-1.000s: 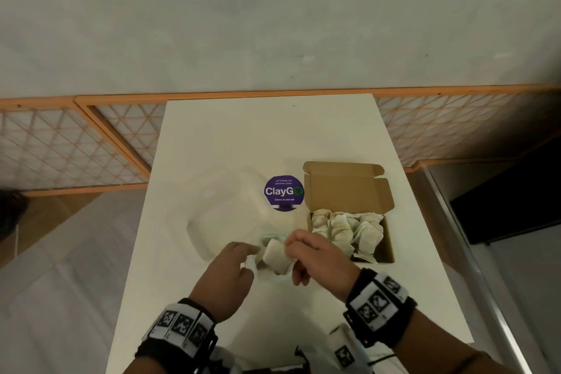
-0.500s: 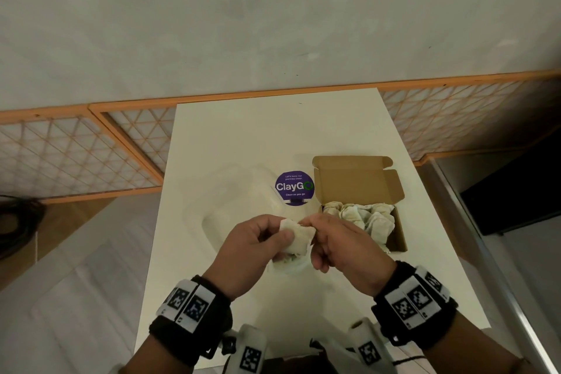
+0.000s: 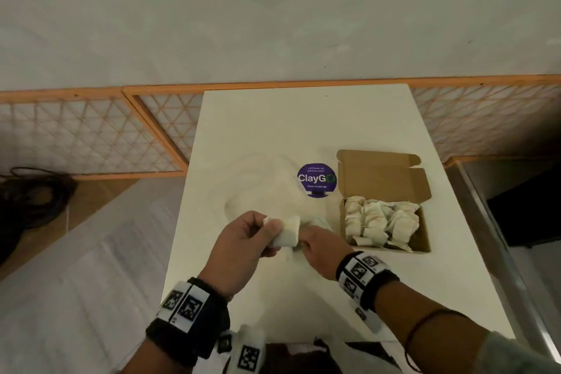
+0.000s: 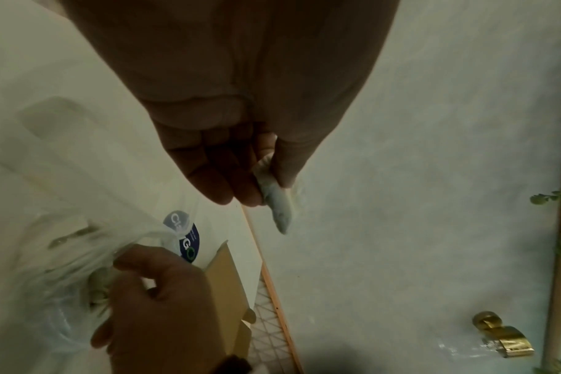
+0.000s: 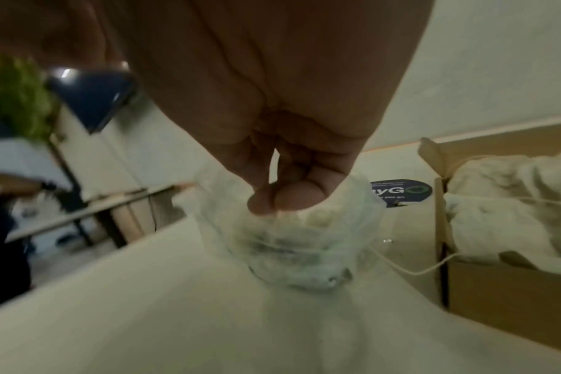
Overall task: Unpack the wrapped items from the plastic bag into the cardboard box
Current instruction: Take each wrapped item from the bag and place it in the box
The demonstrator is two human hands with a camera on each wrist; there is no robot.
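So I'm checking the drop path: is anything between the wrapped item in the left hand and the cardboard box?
Yes: the right hand, pinching the plastic bag, sits between the wrapped item and the cardboard box.

Dim, soft, blurred wrist views, wide-angle distortion.

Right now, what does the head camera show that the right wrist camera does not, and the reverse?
Only the head view shows the left hand pinching a white wrapped item.

Only the right wrist view shows the right hand's fingertips pinching the thin clear plastic bag.

Both show the open brown cardboard box of wrapped items and the round purple sticker.
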